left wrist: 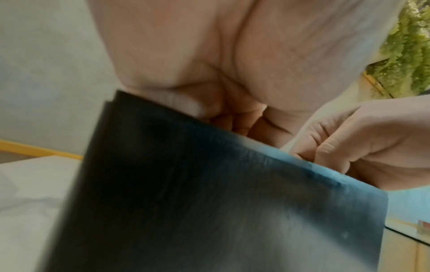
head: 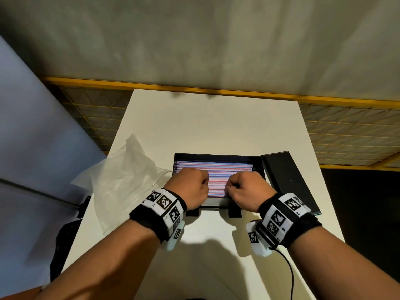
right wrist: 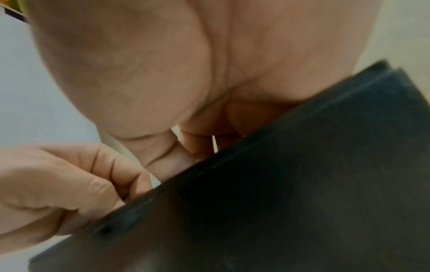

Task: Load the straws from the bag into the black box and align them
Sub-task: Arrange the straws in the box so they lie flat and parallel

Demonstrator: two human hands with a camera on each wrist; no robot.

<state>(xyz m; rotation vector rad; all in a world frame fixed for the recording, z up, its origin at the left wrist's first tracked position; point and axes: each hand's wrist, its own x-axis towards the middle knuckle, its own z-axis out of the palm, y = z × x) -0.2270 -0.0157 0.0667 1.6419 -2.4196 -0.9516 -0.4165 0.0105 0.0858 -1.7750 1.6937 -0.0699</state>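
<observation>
While both hands, left hand [head: 190,187] and right hand [head: 244,188], rest curled atop straws [head: 216,169] inside black box [head: 218,157], whether fingers pinch any: cannot tell; straws likely light, slippery, crushable, so nudge ends.

Both forearms are bare. Each wrist wears a black band [head: 159,215] carrying white blocks printed with black square codes [head: 279,218]. A thin black cable [head: 290,271] trails from the right one.

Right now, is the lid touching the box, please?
Touching: in the head view the lid leans against the box's right wall, no gap between.
</observation>
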